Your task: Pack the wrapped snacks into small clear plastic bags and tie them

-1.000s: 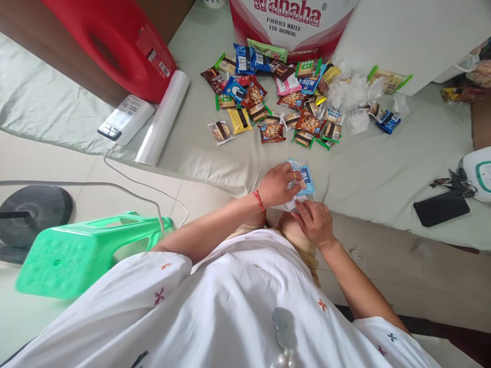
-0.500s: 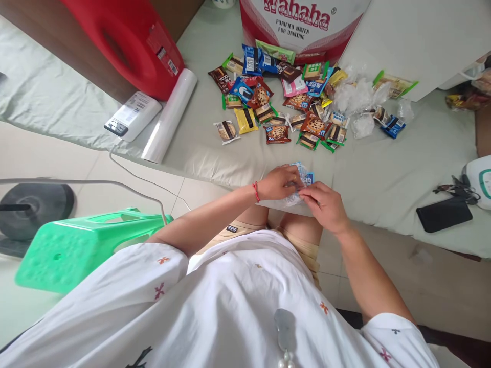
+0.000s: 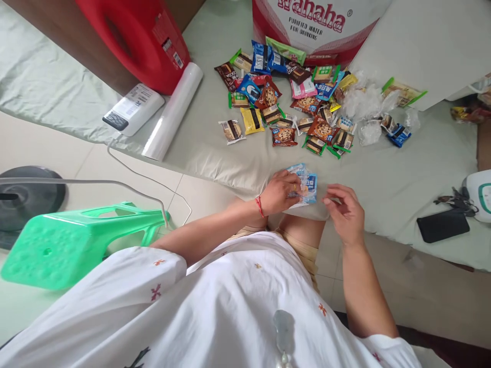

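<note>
My left hand [image 3: 283,192], with a red cord at the wrist and a ring, is closed over the left side of blue-and-white snack packets [image 3: 310,187]. Clear, shiny plastic film lies around them, and my fingers cover part of the bundle. It rests at the near edge of the bed, over my lap. To its right, my right hand [image 3: 347,212] is raised apart from the packets. Its fingers are bent with a small gap to the thumb, and nothing shows between them.
Many small wrapped biscuits [image 3: 284,135] lie piled beyond my hands, beside crumpled clear plastic [image 3: 360,102]. A film roll [image 3: 174,112], power bank [image 3: 134,110] and red jug [image 3: 169,46] stand left. A black phone [image 3: 443,226] and keys [image 3: 456,199] lie right. A green stool [image 3: 49,250] is lower left.
My right hand has let go of the bundle and moved right, its fingers loosening. More of the blue packets shows. My left hand stays on them, and the view has shifted slightly.
</note>
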Demonstrator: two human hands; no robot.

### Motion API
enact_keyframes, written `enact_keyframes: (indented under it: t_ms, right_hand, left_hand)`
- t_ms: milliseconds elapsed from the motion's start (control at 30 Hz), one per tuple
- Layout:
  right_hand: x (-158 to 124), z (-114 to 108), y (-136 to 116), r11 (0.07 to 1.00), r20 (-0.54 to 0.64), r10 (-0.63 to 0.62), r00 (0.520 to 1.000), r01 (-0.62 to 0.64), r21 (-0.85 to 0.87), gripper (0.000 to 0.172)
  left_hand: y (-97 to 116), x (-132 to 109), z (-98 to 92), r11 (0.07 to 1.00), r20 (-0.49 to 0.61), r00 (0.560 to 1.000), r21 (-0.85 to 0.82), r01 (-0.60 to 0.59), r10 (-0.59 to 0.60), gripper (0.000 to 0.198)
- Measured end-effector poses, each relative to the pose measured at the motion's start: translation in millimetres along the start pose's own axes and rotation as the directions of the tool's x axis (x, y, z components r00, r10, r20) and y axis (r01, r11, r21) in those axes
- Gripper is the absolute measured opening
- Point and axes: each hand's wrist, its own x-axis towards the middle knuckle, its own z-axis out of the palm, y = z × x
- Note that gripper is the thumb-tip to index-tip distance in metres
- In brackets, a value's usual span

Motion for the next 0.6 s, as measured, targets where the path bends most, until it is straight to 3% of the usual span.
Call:
enact_keyframes:
  t_ms: [133,300,433,600]
  right_hand:
    - [-15,-6,8,0.97,-0.004,-0.04,0.999,0.037,-0.239,0.052]
    - [13,18,8,0.931,0.079,-0.129,0.989,0.148,-0.333,0.017]
    - [41,39,6,0.912,0.118,-0.16,0.98,0.192,-0.363,0.018]
    - [37,44,10,0.902,0.116,-0.148,0.982,0.183,-0.391,0.025]
  left_hand:
    - [-2,0,-0.5,0.999,-0.044,0.999,-0.036,-0.03,0.029,0.021]
    - [0,0,0.5,1.0,-0.059,0.998,-0.005,-0.011,0.011,0.025]
    - [1,-1,1.3,0.999,-0.049,0.999,0.03,0.019,-0.017,0.023]
    - [5,0,2.1,0.996,-0.104,0.99,0.0,0.092,-0.092,0.01]
